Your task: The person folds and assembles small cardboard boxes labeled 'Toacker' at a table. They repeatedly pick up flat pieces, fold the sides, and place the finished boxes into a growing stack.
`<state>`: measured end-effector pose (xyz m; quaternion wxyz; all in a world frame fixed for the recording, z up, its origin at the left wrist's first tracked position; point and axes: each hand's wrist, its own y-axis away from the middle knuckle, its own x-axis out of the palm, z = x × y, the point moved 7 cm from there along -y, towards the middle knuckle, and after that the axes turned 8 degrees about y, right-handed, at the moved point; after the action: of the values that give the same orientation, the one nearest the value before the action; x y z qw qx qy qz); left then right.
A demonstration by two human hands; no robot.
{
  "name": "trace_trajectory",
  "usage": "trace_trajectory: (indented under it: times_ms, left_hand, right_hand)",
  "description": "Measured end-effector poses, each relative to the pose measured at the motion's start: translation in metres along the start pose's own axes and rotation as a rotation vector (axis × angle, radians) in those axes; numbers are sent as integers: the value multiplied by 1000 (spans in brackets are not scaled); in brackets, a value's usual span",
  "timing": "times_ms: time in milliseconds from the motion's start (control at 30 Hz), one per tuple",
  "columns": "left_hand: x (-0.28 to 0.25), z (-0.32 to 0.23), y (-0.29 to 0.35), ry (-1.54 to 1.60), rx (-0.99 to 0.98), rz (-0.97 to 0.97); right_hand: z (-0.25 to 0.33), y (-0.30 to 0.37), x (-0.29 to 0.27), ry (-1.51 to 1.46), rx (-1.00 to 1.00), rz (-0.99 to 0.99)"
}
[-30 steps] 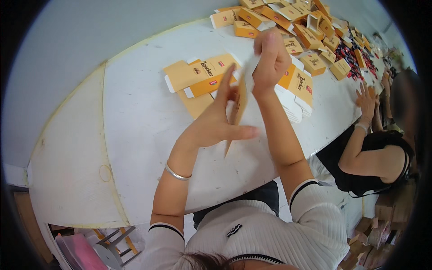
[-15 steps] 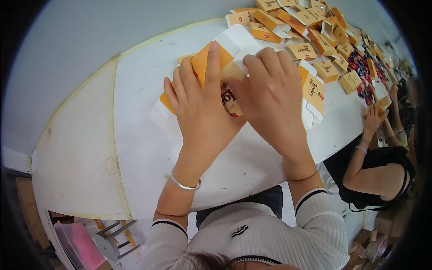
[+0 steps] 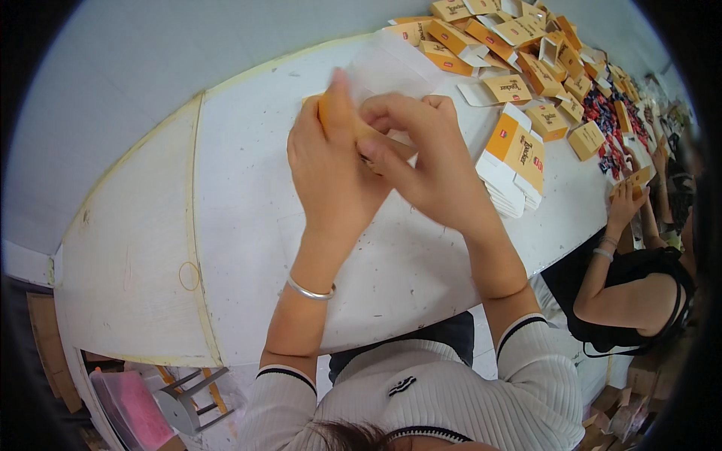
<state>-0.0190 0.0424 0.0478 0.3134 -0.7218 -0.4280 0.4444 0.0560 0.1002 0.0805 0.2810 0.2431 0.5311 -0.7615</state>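
Above the white table, my left hand (image 3: pixel 327 165) is wrapped round a small yellow-orange carton (image 3: pixel 329 120). Much of the carton is hidden behind my fingers. My right hand (image 3: pixel 440 161) grips its right side, with the thumb across it and the fingers curled. A pale white flap (image 3: pixel 395 64), blurred by motion, spreads out beyond both hands. Right of my right hand lies a stack of flat, unfolded cartons (image 3: pixel 519 154) with white edges.
A heap of folded yellow cartons (image 3: pixel 519 30) covers the table's far right. Small red and blue wrapped pieces (image 3: pixel 602 120) lie beyond it. At the right, a co-worker's hand (image 3: pixel 624 199) holds a carton. A grey stool (image 3: pixel 184 406) stands below the table (image 3: pixel 256 225) at lower left.
The carton has turned and folded up between my hands, and its printed front no longer shows. My right hand has swung left and its fingers have curled in, uncovering more of the flat stack.
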Motion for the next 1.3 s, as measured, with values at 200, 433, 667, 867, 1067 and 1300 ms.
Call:
trace_trajectory:
  times_ms: [200,433,667,867,1067,1300]
  left_hand:
    - [-18,12,-5,351,-430,-48]
    - [-19,4,-5,266,-333,-144]
    - [-1,-4,-3,428,-221,101]
    - [-19,1,-12,706,-250,151]
    - [-15,8,-11,702,-256,89]
    - [-10,7,-4,641,-201,120]
  right_hand:
    - [0,2,-29,-234,-90,-410]
    - [-20,-1,5,-346,121,-289]
    - [-21,-2,24,-1002,337,-42]
    - [-38,-4,14,-967,392,180]
    - [-40,-5,21,-1673,352,110]
    - [-51,6,31,-1403,703,42]
